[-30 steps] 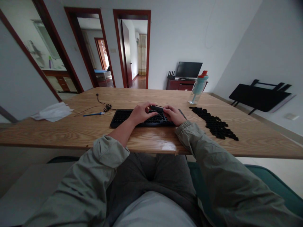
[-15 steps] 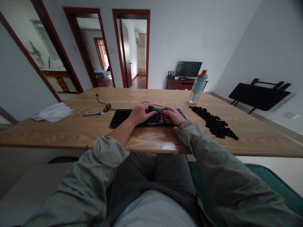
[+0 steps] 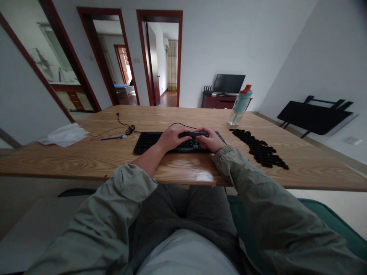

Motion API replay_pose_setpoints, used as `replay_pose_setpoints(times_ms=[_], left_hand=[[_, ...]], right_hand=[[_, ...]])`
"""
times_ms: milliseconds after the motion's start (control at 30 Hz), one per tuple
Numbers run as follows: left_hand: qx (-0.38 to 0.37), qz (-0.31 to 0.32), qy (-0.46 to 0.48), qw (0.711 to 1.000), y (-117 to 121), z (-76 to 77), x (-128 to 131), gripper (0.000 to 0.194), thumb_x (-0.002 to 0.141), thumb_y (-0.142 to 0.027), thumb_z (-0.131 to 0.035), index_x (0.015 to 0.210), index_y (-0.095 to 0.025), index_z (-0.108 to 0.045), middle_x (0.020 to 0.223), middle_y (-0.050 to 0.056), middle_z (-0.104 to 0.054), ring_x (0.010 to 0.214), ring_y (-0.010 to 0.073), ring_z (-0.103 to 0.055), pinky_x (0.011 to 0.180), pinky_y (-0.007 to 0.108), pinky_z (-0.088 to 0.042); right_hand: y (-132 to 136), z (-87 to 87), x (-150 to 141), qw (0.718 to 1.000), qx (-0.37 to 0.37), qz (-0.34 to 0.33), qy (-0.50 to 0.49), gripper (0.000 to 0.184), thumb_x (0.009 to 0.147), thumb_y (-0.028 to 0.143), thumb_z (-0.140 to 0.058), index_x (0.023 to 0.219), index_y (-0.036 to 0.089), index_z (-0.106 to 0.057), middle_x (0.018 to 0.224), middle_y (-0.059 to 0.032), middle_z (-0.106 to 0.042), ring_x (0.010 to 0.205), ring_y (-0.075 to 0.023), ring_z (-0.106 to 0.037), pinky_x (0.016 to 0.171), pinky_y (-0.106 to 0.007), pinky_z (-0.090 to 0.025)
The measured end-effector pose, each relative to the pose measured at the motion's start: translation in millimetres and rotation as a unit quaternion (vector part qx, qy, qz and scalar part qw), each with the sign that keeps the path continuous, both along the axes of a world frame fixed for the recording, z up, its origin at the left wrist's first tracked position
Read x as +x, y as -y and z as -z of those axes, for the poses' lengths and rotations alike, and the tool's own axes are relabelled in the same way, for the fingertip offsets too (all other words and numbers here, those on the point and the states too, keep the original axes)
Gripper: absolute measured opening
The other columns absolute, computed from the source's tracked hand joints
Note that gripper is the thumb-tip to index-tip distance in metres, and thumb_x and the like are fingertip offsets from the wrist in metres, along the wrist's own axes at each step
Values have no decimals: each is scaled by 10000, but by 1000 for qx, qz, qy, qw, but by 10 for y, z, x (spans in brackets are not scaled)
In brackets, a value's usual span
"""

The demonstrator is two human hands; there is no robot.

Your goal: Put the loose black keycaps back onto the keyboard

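A black keyboard (image 3: 149, 141) lies on the wooden table (image 3: 86, 160) in front of me. Both my hands are over its right half. My left hand (image 3: 172, 138) and my right hand (image 3: 210, 140) are closed on the two ends of a long black bar-shaped piece (image 3: 194, 134), held level just above the keys. A heap of loose black keycaps (image 3: 259, 149) lies on the table to the right of my right hand.
A teal water bottle with a red cap (image 3: 240, 105) stands behind the keycaps. A coiled cable (image 3: 129, 130) and a blue pen (image 3: 113, 138) lie left of the keyboard, white paper (image 3: 64, 135) at the far left. A folded black table (image 3: 314, 116) leans at the right wall.
The black piece between my hands has turned level and moved slightly right. My right hand has shifted with it. The keyboard has stayed in place.
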State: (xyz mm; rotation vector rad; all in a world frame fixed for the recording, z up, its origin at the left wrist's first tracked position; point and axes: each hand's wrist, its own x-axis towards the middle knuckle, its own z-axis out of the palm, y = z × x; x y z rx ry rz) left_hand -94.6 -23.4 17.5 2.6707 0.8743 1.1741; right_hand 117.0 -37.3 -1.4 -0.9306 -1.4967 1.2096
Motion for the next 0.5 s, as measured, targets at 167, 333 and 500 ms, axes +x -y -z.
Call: replay_pose_setpoints(times_ms=[167, 333, 500], left_hand=[[-12, 14, 6, 1000, -55, 38, 5, 274, 869, -363, -695, 1090, -207, -734, 1063, 82, -724, 988, 215, -654, 891, 354, -495], [-16, 31, -11, 999, -66, 52, 11, 286, 864, -366, -700, 1093, -197, -733, 1043, 86, -731, 998, 223, -655, 917, 367, -486], [-19, 0, 10, 1000, 11, 42, 35, 275, 850, -337, -693, 1072, -174, -717, 1050, 91, -717, 951, 216, -647, 863, 347, -490]], right_hand=[[-7, 9, 18, 1000, 22, 0, 12, 471, 640, 415, -754, 986, 193, -523, 630, 63, -576, 389, -39, -364, 370, -193, -264], [4, -13, 35, 1000, 0, -8, 12, 455, 632, 401, -740, 966, 186, -518, 603, 63, -562, 402, -40, -371, 381, -181, -266], [-32, 2, 58, 999, 17, -8, 28, 477, 647, 357, -707, 1054, 200, -513, 655, 55, -593, 427, -52, -391, 392, -178, -273]])
